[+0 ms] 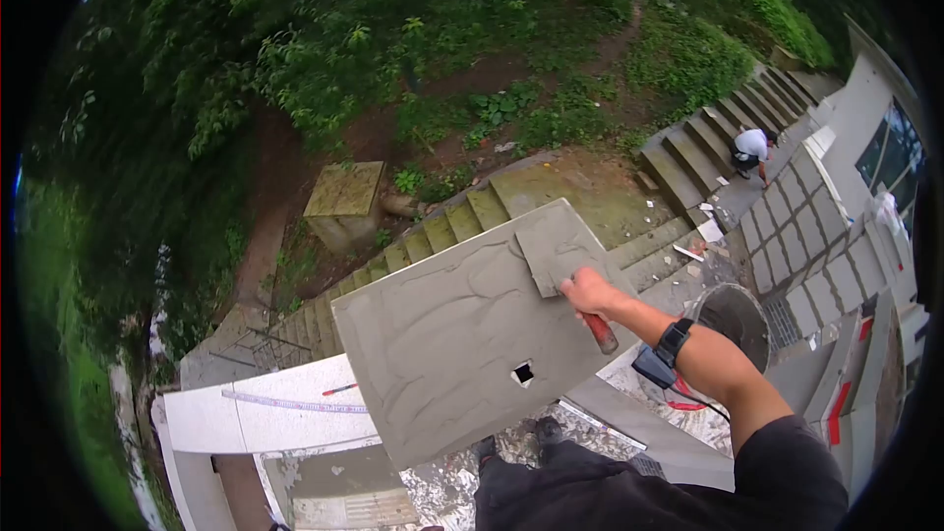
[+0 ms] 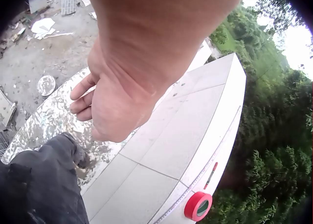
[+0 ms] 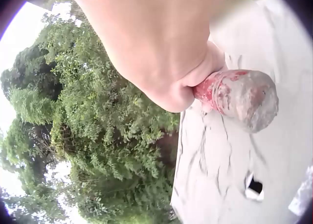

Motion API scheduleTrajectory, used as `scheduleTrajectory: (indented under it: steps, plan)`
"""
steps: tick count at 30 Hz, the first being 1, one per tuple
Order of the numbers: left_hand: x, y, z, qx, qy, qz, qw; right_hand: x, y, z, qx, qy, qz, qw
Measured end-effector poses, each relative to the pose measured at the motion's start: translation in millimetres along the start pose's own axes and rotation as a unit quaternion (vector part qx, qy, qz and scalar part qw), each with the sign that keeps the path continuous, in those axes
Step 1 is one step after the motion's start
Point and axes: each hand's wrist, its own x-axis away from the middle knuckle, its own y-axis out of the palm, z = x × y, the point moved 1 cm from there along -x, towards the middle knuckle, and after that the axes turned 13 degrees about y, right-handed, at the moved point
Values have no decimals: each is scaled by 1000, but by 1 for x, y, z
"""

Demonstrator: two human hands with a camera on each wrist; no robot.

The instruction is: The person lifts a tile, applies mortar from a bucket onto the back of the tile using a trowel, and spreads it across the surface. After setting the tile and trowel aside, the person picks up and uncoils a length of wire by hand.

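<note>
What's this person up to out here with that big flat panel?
It looks like plastering. The person's right hand grips a red-handled trowel, its blade flat on the panel. A grey, mortar-like coat covers most of the face in wavy ridges, around a small hole. The left hand seems to hold nothing, its fingers loosely bent.

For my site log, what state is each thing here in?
Right hand: gripping the trowel
Trowel: blade on the coating, handle smeared
Slab: coated grey, surface uneven, square hole open
Left hand: fingers loosely bent; contact with slab unclear
Bucket: uncovered
Measuring tape: extended along the ledge
Tape roll: lying flat
Pen: lying down, cap unclear
</note>
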Motion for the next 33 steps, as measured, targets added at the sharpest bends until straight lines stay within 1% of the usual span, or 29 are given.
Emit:
scheduleTrajectory:
  steps: [1, 3, 4, 5, 6, 7, 8, 9, 10, 11, 12, 13, 14, 15, 16, 17, 19, 20, 21, 22, 23, 24, 25, 26, 28, 29, 31, 32, 33]
  plan:
    - [0, 0, -1, -109, 61, -41, 991, 11, 18, -8, -33, -7, -29, 999]
    - [0, -1, -1, -113, 30, -29, 993, 16, 58, -20, -60, -33, -77, 995]
    - [-2, -2, 0, -125, 46, -34, 991, 15, 77, -28, -56, -52, -97, 992]
    - [-7, -1, 2, -137, 62, -41, 988, 24, 89, -43, -53, -53, -98, 992]
    - [-13, -1, 2, -150, 79, -48, 984, 38, 101, -59, -54, -41, -130, 989]
    - [-18, -1, 0, -162, 95, -55, 981, 46, 108, -68, -53, -30, -162, 985]
    - [-21, -3, -2, -174, 110, -61, 977, 43, 111, -63, -50, -30, -165, 985]
    - [-24, -8, -2, -186, 126, -66, 972, 37, 113, -57, 91, -153, -71, 981]
    - [-26, -10, -6, -196, 142, -70, 968, 44, 109, -61, 229, -272, 24, 934]
    - [-24, -8, -13, -202, 156, -74, 964, 53, 99, -57, 254, -210, 42, 943]
    - [-21, -10, -3, -58, 2, -46, 997, 74, 81, -62, 280, -150, 61, 946]
    - [-16, -11, -12, 2, 77, -37, 996, 61, 80, -41, 274, -155, 86, 945]
    - [-19, -13, -22, 12, 75, -31, 997, 51, 86, -25, 266, -162, 112, 944]
    - [-21, -15, -29, -6, 69, -46, 997, 59, 95, -29, 272, -171, 108, 941]
    - [-19, -18, -34, -26, 61, -61, 996, 73, 103, -31, 113, -70, -17, 991]
    - [-18, -23, -38, -50, 53, -79, 994, 85, 115, -33, -52, 39, -141, 988]
    - [-23, -26, -40, -75, 50, -98, 991, 101, 150, -49, -118, 11, -190, 975]
    - [-24, -26, -41, -79, 29, -105, 991, 105, 162, -63, -120, 11, -189, 975]
    - [-23, -30, -45, -86, 5, -114, 990, 109, 172, -75, -90, -15, -218, 972]
    - [-26, -33, -46, -83, -3, -131, 988, 111, 177, -82, -60, -42, -247, 966]
    - [-28, -38, -48, -86, -3, -132, 988, 103, 179, -78, -62, -41, -246, 966]
    - [-29, -42, -47, -125, 39, -115, 985, 87, 180, -72, 78, -205, -130, 967]
    - [-30, -40, -46, -159, 83, -97, 979, 84, 175, -76, 217, -360, -7, 908]
    - [-33, -35, -47, -153, 83, -97, 980, 76, 167, -80, 222, -361, -7, 906]
    - [-30, -35, -38, -88, 25, -63, 994, 78, 141, -104, 404, -337, 78, 847]
    - [-29, -39, -32, -59, -4, -45, 997, 72, 140, -102, 405, -335, 76, 847]
    - [-33, -51, -24, 1, -57, -5, 998, 63, 141, -111, 355, -311, 170, 865]
    - [-33, -55, -20, 68, -34, -2, 997, 63, 142, -112, 357, -315, 169, 863]
    - [-31, -55, -18, 73, -36, 1, 997, 80, 139, -118, 258, -207, 46, 943]
